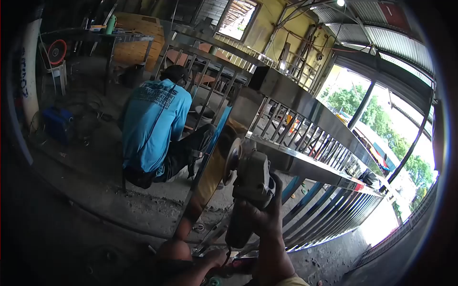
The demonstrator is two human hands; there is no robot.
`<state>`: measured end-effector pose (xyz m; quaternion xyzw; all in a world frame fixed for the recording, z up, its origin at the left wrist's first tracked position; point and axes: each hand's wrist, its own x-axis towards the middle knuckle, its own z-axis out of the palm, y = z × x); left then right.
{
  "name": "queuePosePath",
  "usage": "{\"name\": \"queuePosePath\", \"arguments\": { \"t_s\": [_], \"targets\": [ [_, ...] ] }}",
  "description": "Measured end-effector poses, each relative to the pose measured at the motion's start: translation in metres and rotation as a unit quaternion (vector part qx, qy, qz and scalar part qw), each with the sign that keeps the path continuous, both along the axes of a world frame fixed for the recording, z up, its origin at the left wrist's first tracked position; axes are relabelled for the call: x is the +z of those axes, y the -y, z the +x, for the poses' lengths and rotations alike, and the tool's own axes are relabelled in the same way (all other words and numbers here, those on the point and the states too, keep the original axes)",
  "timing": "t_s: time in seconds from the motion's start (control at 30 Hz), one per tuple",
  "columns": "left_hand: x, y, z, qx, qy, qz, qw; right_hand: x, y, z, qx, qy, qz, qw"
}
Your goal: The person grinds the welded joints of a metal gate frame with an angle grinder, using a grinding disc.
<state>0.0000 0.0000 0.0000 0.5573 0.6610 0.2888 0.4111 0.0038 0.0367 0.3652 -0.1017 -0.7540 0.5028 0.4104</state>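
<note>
My right hand (260,217) is wrapped around the body of an angle grinder (253,178), which is held upright in front of me. The grinder's round disc (233,161) faces left, right at the shiny metal post (207,178) of a railing. Low in the view, my left hand (217,258) looks closed beside the grinder's cord (228,255); what it grips, if anything, I cannot tell. The post leans in this view and mirrors warm colours. Its lower end runs down close to my knee (174,250).
A person in a blue shirt (155,124) sits just left of the post, back toward me. The long metal railing (305,164) stretches away to the right. A blue box-shaped machine (58,125) and cables lie on the left floor. A worktable (119,37) stands behind.
</note>
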Motion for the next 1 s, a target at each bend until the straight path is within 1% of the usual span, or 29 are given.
{"name": "queuePosePath", "arguments": {
  "t_s": [0.07,0.17,0.27,0.37,0.5,0.53,0.57,0.63,0.73,0.87,0.93,1.0],
  "targets": [
    [-0.007,0.002,0.005,0.008,0.002,0.021,1.000,0.005,0.000,0.000,0.003,0.005,0.017,1.000],
    [-0.006,0.017,0.003,0.040,0.022,0.080,0.996,0.008,0.010,-0.005,0.004,-0.015,-0.027,1.000],
    [0.016,0.014,0.000,0.059,-0.007,0.077,0.995,0.013,0.012,-0.003,0.016,-0.020,-0.047,0.999],
    [0.028,0.011,-0.001,0.015,-0.012,-0.026,0.999,-0.005,-0.003,0.002,-0.007,0.025,0.053,0.998],
    [0.001,0.006,-0.001,-0.002,0.013,0.012,1.000,0.018,0.013,-0.003,0.015,-0.009,-0.047,0.999],
    [-0.002,0.005,-0.003,-0.006,0.014,0.019,1.000,0.018,0.011,-0.003,0.003,-0.006,-0.050,0.999],
    [-0.004,0.003,-0.003,-0.010,0.014,0.028,0.999,0.015,0.007,-0.002,-0.007,0.003,-0.024,1.000],
    [-0.001,0.000,0.001,-0.001,0.013,-0.004,1.000,0.007,0.000,0.002,-0.026,0.021,0.029,0.999],
    [0.008,0.002,0.000,0.000,0.006,-0.022,1.000,0.004,0.000,0.000,-0.007,0.014,0.027,0.999],
    [0.009,0.009,-0.005,-0.007,0.007,0.023,1.000,0.021,0.007,-0.006,-0.004,-0.002,-0.023,1.000],
    [0.030,0.015,-0.009,-0.004,-0.004,0.000,1.000,0.023,0.008,-0.006,0.000,-0.008,-0.030,1.000],
    [0.037,0.017,-0.009,0.013,-0.006,-0.009,1.000,0.008,0.003,-0.002,-0.001,0.012,0.014,1.000]
  ]
}}
